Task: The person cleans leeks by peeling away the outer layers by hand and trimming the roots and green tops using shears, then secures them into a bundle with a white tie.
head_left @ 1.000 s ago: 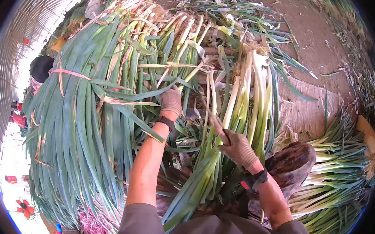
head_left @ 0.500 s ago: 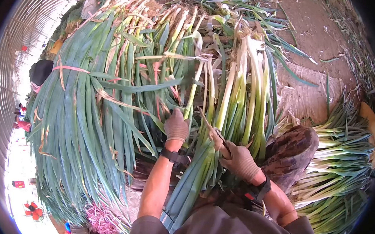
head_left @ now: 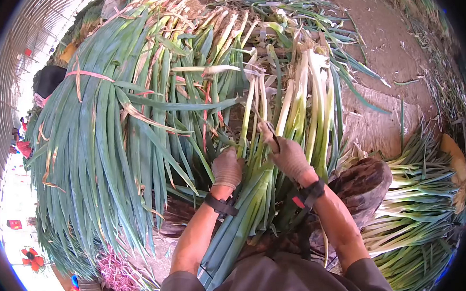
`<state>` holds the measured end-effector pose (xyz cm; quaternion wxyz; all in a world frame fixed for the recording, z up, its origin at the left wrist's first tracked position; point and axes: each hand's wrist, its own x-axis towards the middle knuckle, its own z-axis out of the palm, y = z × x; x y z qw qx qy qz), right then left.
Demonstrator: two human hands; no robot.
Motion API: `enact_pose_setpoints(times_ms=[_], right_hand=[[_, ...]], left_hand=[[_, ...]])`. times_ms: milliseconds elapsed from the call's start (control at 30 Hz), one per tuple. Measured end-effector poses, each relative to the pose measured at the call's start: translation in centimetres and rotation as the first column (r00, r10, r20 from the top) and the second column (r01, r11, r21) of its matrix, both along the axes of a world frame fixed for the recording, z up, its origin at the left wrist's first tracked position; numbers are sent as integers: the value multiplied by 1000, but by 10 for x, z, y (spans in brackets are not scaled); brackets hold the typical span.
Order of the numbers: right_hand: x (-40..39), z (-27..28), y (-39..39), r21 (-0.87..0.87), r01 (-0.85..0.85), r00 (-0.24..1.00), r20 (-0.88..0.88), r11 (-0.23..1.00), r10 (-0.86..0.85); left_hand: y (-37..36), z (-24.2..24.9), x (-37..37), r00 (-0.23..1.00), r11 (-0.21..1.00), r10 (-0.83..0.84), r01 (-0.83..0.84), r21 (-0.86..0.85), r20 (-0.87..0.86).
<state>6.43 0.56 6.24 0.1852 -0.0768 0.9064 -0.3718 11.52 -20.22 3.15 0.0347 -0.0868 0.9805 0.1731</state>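
My left hand (head_left: 227, 168), in a glove, is closed around the green part of a long green onion (head_left: 248, 117) at the middle of the head view. Close by on the right, my gloved right hand (head_left: 292, 158) grips a knife (head_left: 264, 128), its thin blade pointing up and away among the stalks. A loose bunch of green onions (head_left: 306, 101) leans in front of me, white root ends away from me and leaves running down across my lap. The fingertips of both hands are partly hidden.
On the left stands a big pile of green onions (head_left: 100, 153) bound with pink ties. Stripped onions (head_left: 407, 204) lie at the right beside my knee (head_left: 366, 185). Pink strings (head_left: 118, 275) are heaped at lower left. Cut leaves litter the dirt ground (head_left: 375, 25).
My right hand has moved up and away from me with the knife, whose blade now reaches higher along the stalks. My left hand has shifted slightly right and down, nearer to it.
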Motion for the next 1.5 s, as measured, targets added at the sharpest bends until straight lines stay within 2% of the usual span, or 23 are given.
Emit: enact_pose_setpoints(times_ms=[100,133,367,533,633,700,733,833,867,967,1000,1067,1200,1333,1433,1500], right_hand=[[-30,-15,-8,63,13,1000,-19,998,-12],[-38,-21,-13,64,64,997,-53,996,-60],[-85,-27,-16,68,52,998,-22,996,-51],[-91,-28,0,-5,124,992,9,992,-124],[-83,-25,17,4,117,993,-22,993,-116],[-76,-23,23,44,82,997,1,996,-82],[-71,-24,26,11,81,996,43,997,-82],[-47,-14,28,-21,34,999,40,999,-33],[-39,-14,29,-41,4,999,54,999,-2],[-17,-5,41,-68,59,997,53,996,-56],[-10,-1,45,-66,65,997,41,996,-62],[12,13,54,-123,76,991,115,989,-62],[60,20,73,-142,8,988,151,990,13],[95,34,83,-183,-30,985,163,983,60],[103,28,88,-217,31,982,188,976,11],[101,10,92,-253,110,988,133,961,-78]], left_hand=[[0,-7,1,1000,1000,-6,6,13,-17],[-1,-11,2,1000,1000,-8,9,22,-29],[2,-18,7,998,999,-42,42,11,-36],[5,-29,8,997,995,-77,79,56,-25],[1,-39,-1,989,987,-103,115,114,-105],[0,-47,-10,996,982,-75,82,172,-43],[-1,-51,-17,998,978,-62,63,198,-12],[-9,-75,-36,996,826,-53,0,564,77],[-10,-73,-44,973,768,-42,-115,630,228],[3,-71,-46,961,742,-23,-169,649,276],[5,-84,-49,968,774,-22,-141,617,250],[6,-100,-50,973,712,-15,-151,685,231],[7,-83,-43,973,616,-36,-158,772,228],[18,-37,-21,953,805,-77,-114,582,293],[19,-35,-10,971,790,-103,-51,611,215],[22,-23,-10,960,815,-120,-50,577,253]])
